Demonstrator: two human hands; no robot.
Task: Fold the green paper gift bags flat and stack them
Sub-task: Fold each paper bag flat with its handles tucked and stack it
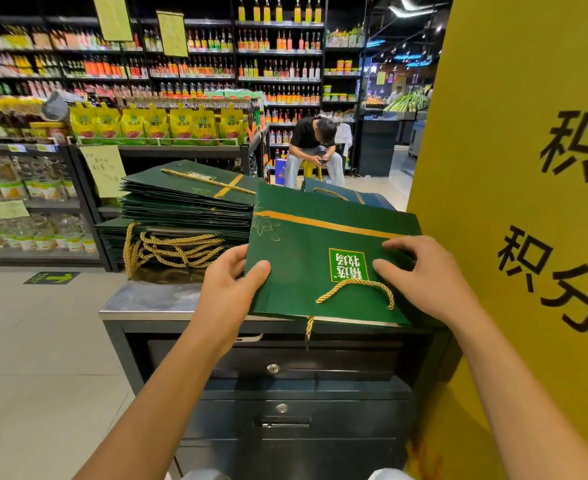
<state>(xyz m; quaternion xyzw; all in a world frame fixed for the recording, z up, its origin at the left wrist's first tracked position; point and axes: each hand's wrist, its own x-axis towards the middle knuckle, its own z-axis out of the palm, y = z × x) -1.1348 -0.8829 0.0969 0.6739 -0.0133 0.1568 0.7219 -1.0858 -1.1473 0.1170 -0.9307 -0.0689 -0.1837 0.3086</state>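
Observation:
A flat green paper gift bag (306, 247) with a gold band, a white label and gold rope handles lies tilted over the counter's front. My left hand (230, 285) grips its left edge, thumb on top and fingers underneath. My right hand (420, 271) rests on the bag's right part, thumb flat on the paper and fingers bent at the right edge. To the left stands a tall stack of folded green bags (181, 206), their gold handles hanging toward me. Another green bag (341, 195) shows behind the held one.
The bags sit on a steel-topped counter (147, 303) with dark locked drawers (278, 375) below. A large yellow sign panel (527, 202) stands close on the right. Shop shelves fill the left and back. A person (315, 150) sits beyond the counter.

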